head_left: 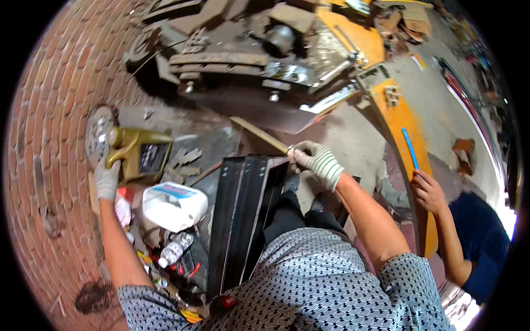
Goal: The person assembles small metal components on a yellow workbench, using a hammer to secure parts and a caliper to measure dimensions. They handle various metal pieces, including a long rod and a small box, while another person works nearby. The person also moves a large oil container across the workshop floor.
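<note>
My left hand (106, 182), in a pale knitted glove, is closed around the handle of a gold plastic oil jug (131, 159) with a dark label. The jug is near the brick wall, above a cluttered surface. My right hand (321, 164), in a white glove with green stripes, grips the near end of a thin tan stick (260, 135). The stick points up and left toward a dark metal machine part (243, 105); whether it touches that part I cannot tell. Below the stick stand long black metal channels (237, 220), just in front of my body.
Beside the jug lie a white plastic container (174, 207) and a clear bottle (175, 250) among tools. A brick wall (55, 110) rises at the left. On the right, another person's hand (428, 193) holds a blue stick (409, 148) at a curved yellow beam (400, 121).
</note>
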A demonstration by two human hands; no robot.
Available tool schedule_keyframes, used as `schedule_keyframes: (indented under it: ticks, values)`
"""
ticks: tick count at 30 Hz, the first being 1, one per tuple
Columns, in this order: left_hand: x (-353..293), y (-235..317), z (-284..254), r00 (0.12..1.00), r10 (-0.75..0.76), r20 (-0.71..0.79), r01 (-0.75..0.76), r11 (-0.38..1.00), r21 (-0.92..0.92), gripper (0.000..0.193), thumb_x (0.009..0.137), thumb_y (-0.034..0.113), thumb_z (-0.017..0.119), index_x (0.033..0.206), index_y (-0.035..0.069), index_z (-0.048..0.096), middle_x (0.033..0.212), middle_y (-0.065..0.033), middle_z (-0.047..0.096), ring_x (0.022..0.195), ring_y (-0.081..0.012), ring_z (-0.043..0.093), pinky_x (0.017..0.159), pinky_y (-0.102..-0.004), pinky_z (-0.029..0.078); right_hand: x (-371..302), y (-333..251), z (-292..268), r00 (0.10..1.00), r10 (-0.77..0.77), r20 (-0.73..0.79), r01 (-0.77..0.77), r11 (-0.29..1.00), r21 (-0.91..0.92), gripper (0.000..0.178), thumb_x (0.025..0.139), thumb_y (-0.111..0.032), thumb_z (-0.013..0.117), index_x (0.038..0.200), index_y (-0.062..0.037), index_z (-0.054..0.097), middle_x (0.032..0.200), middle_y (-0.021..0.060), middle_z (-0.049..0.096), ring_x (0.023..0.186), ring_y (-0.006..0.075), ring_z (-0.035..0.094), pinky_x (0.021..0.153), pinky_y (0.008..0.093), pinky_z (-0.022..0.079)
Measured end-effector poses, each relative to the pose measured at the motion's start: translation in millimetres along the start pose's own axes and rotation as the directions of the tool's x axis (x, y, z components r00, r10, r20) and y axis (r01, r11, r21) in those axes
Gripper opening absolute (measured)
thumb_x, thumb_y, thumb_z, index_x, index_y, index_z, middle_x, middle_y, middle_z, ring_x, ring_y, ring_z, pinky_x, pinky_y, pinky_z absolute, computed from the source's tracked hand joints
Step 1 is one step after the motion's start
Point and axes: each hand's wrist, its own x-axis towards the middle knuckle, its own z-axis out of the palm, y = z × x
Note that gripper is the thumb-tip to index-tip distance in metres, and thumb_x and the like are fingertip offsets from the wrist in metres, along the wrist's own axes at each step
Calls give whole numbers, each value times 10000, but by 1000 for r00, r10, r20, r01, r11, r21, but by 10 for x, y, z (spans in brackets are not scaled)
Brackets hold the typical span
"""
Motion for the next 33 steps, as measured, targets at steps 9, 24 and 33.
schedule_keyframes:
  ticks: [9,24,33]
  values:
    - [151,-352,178,998,41,38,-32,977,-210,330,875,150,693,1154,-27,685,1008,-91,728,870,-174,645,802,-320,513,-592,249,-567,978,5,-209,-49,977,-206,307,920,-86,657,1190,50,605,856,45,647,723,103,603,653,270,536]
    - [219,242,-830,998,-36,-50,31,993,-111,362,887,165,719,1193,-17,657,988,-53,698,838,-166,627,743,-307,521,-1858,1183,-1443,841,124,-527,-274,937,-217,233,934,-105,600,1128,9,658,775,39,640,644,112,590,589,291,523]
    - [279,981,-1481,997,-13,-82,-9,967,-255,492,908,182,715,1326,-38,580,1144,-83,684,977,-196,630,842,-317,521,-2883,1913,-1750,705,136,-696,-276,957,-92,237,947,-129,601,1124,12,672,778,82,674,638,139,618,599,321,521]
